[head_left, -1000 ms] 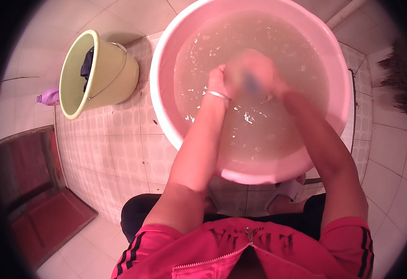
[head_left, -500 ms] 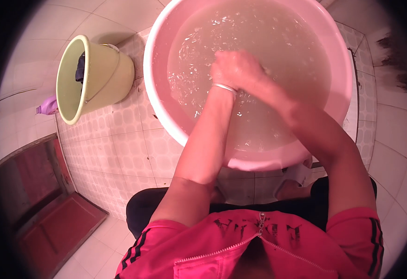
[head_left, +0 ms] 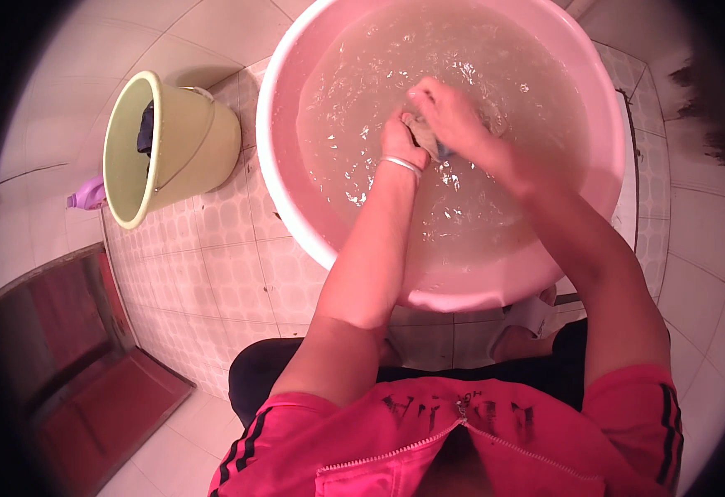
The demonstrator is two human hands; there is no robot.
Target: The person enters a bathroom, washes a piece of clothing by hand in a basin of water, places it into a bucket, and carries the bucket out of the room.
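A big round pink basin holds murky, greyish water with ripples and glints. Near its middle, a wet light-coloured cloth is bunched between my hands, partly hidden by them and the water. My left hand, with a pale band at the wrist, is closed on the cloth's left side. Over its right side, my right hand is curled closed, fingers bent toward the left hand. Most of what lies under the right palm is hidden.
Left of the basin, a pale green bucket with dark cloth inside stands on the tiled floor. Behind it is a purple bottle. A reddish-brown wooden piece lies at lower left. My knees are close to the basin's near rim.
My hands were pressed together at the water; now they are slightly apart and the cloth shows between them. The right hand has shifted a little up and right.
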